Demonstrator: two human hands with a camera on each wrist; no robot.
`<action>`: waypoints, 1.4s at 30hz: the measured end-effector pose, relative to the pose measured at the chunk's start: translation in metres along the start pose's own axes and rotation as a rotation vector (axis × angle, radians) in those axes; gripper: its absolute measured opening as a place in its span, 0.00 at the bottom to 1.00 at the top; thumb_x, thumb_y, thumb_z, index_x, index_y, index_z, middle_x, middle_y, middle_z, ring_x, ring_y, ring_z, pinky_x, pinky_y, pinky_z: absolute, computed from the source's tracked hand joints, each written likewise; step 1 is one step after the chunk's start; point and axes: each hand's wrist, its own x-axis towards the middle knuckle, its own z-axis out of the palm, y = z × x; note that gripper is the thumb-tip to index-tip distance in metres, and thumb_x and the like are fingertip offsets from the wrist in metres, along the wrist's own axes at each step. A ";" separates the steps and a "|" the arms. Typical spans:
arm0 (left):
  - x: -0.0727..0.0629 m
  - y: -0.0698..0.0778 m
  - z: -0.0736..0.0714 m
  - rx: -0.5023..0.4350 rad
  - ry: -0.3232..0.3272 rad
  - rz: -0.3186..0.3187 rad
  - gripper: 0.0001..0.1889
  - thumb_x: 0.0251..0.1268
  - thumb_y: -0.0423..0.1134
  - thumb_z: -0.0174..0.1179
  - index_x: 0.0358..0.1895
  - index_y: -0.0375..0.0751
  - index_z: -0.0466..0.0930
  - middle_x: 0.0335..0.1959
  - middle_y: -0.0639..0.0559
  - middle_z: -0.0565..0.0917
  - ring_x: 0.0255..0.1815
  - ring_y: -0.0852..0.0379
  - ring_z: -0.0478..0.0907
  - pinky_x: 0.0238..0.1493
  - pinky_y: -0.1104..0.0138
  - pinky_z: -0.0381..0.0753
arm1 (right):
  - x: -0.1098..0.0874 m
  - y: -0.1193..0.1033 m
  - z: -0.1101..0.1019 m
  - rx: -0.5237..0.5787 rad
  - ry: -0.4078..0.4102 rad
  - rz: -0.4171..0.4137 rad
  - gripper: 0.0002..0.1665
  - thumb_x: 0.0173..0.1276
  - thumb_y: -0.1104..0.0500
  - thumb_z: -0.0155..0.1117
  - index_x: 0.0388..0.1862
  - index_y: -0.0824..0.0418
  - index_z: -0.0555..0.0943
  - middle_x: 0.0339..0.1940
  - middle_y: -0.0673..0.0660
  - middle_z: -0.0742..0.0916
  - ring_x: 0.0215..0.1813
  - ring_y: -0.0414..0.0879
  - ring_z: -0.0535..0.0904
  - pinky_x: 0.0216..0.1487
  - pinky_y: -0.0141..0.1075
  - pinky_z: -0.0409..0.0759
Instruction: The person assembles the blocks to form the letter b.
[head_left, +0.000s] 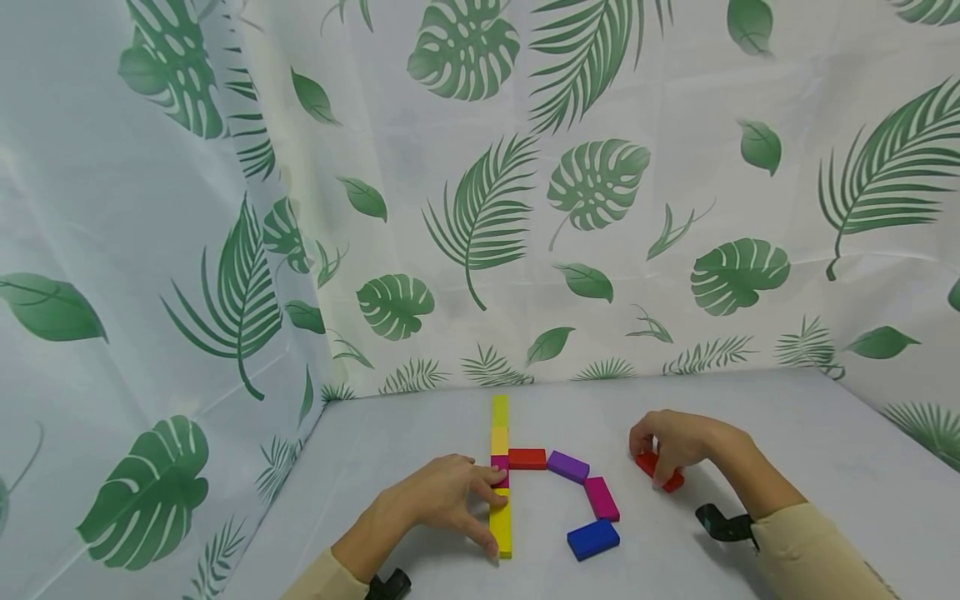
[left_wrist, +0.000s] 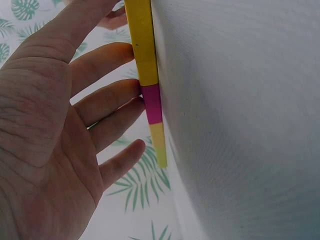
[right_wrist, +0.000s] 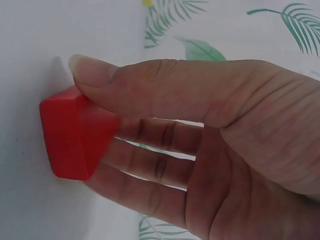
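In the head view, my left hand [head_left: 442, 500] lies along the left side of a straight line of blocks, its fingers extended and touching it. That line holds a long yellow block [head_left: 500, 533] nearest me, then a magenta block [left_wrist: 152, 103], an orange-yellow block [head_left: 499, 440] and a bright yellow block [head_left: 500, 411]. To the right, my right hand [head_left: 686, 437] pinches a red block [right_wrist: 65, 135] between thumb and fingers, low at the table. From the line's magenta block curves a second red block [head_left: 527, 459], a purple block [head_left: 568, 467], another magenta block [head_left: 602, 498] and a blue block [head_left: 593, 539].
The white table [head_left: 420, 575] ends at a leaf-patterned curtain [head_left: 675, 208] at the back, with more of it along the left side. Dark wrist camera mounts [head_left: 723, 525] sit by both sleeves.
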 end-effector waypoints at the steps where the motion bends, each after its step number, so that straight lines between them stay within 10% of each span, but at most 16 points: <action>1: 0.000 0.000 0.000 0.001 0.000 0.001 0.34 0.45 0.73 0.74 0.59 0.69 0.87 0.70 0.69 0.78 0.71 0.62 0.75 0.71 0.57 0.75 | 0.000 0.000 0.000 -0.005 0.004 -0.002 0.23 0.49 0.62 0.87 0.42 0.49 0.85 0.41 0.52 0.82 0.47 0.49 0.77 0.42 0.43 0.89; 42: 0.000 0.000 0.000 0.009 -0.002 -0.004 0.33 0.45 0.74 0.74 0.58 0.70 0.87 0.70 0.69 0.78 0.70 0.61 0.76 0.70 0.58 0.76 | 0.001 -0.006 0.000 0.014 0.072 -0.025 0.23 0.51 0.68 0.82 0.45 0.53 0.88 0.41 0.55 0.84 0.42 0.49 0.79 0.40 0.43 0.89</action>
